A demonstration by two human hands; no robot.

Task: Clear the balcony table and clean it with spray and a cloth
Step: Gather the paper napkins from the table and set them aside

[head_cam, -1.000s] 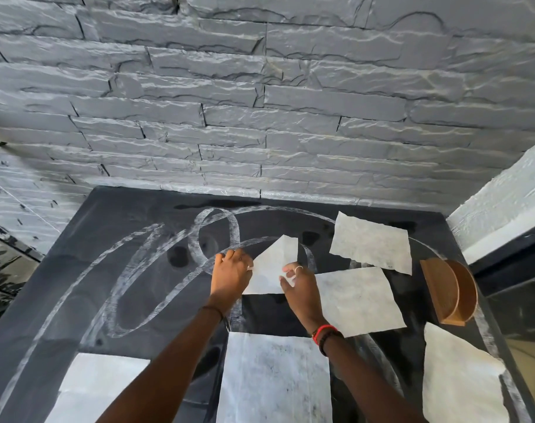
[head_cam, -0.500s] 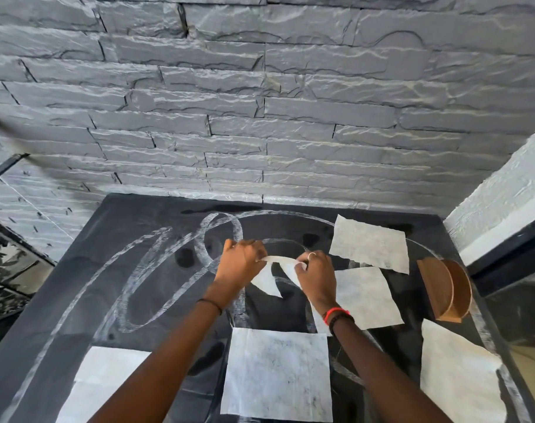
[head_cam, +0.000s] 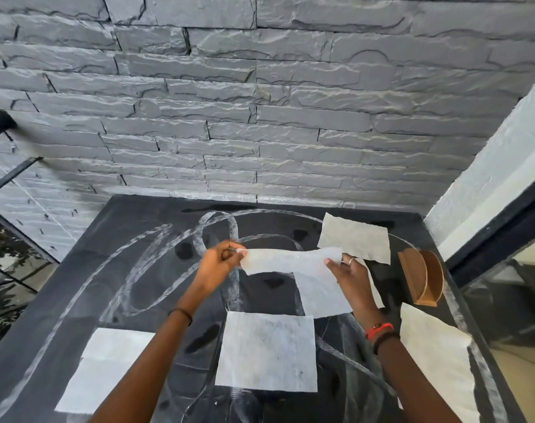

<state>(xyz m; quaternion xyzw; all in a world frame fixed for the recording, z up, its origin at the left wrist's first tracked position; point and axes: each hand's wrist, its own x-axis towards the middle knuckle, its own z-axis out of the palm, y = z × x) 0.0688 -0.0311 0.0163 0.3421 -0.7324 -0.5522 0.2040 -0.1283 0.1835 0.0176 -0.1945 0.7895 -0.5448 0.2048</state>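
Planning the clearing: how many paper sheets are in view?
6: held sheet, far right, under right hand, near centre, near left, near right. More could be hidden.

views: one, head-worn wide-angle | looks: forward and steeply down | near: close over dark worktop (head_cam: 86, 288), filling lower frame | far: grey stone wall (head_cam: 260, 102) across upper frame | forearms enter from bottom edge | shared: none

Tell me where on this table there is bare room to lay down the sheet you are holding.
The held sheet could go on the table's left and far-left part, bare beyond the near-left sheet up to the stone wall. The right is crowded: far sheet, wooden holder, near-right sheet. The centre sheet fills the near middle.
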